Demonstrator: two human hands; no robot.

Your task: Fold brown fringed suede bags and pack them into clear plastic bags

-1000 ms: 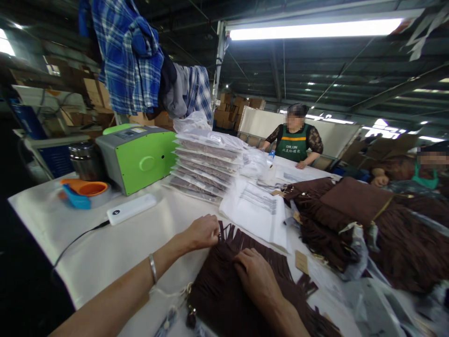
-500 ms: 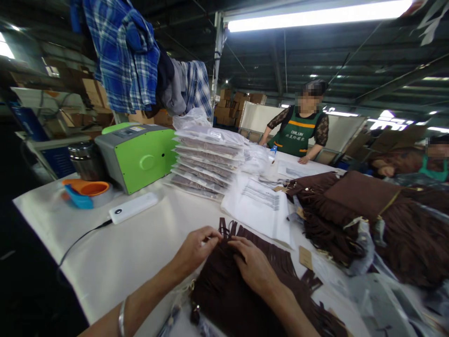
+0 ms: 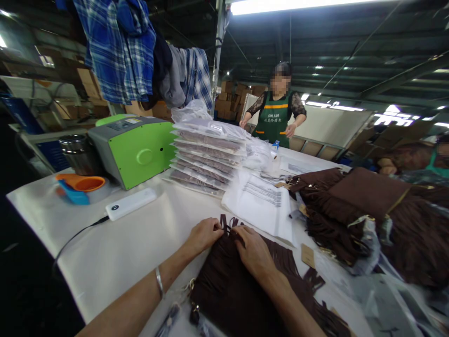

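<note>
A dark brown fringed bag lies flat on the table in front of me, its strips pointing away from me and to the right. My left hand is at the bag's far left corner, thumb and fingers pinched on a strand of the fringe. Close beside it, my right hand rests over the bag with its fingers bent down and closed on the fringe near the same corner. The right fingertips are partly hidden. Metal fittings and plastic-wrapped parts show at the bag's near left edge.
Ahead are stacked bagged goods and white printed plastic bags. On the left stand a green-grey machine, a steel flask, an orange tape dispenser and a white power bank. More brown fringed bags lie right; a co-worker stands opposite.
My hands stay at the same corner, the left fingers curled a little tighter. The co-worker has straightened up and lifted both hands off the table. The view has shifted slightly.
</note>
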